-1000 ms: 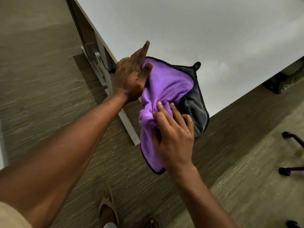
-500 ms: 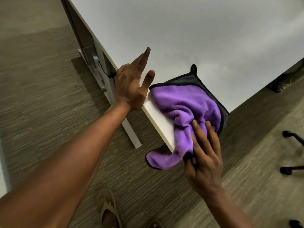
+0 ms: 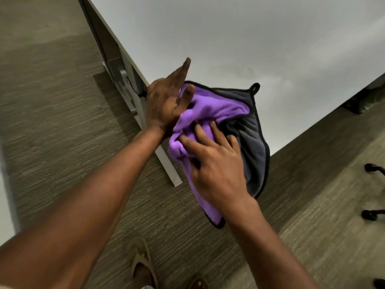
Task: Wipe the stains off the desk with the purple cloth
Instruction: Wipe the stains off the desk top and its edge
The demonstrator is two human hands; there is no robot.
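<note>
The head view looks down on a grey-brown carpet floor and the corner of a white desk, whose metal leg runs down along its left edge. The purple cloth, grey on its other side with a black hem and a small hanging loop, is bunched over the desk's near corner; part lies on the top and part hangs below the edge. The right hand lies on the cloth with fingers spread and slightly bent, pressing into the folds. The left hand stands on its edge at the desk's corner, fingers straight and pointing away, thumb touching the purple fabric, gripping nothing. A sandalled foot shows at the bottom, and dark chair legs sit at the right.
</note>
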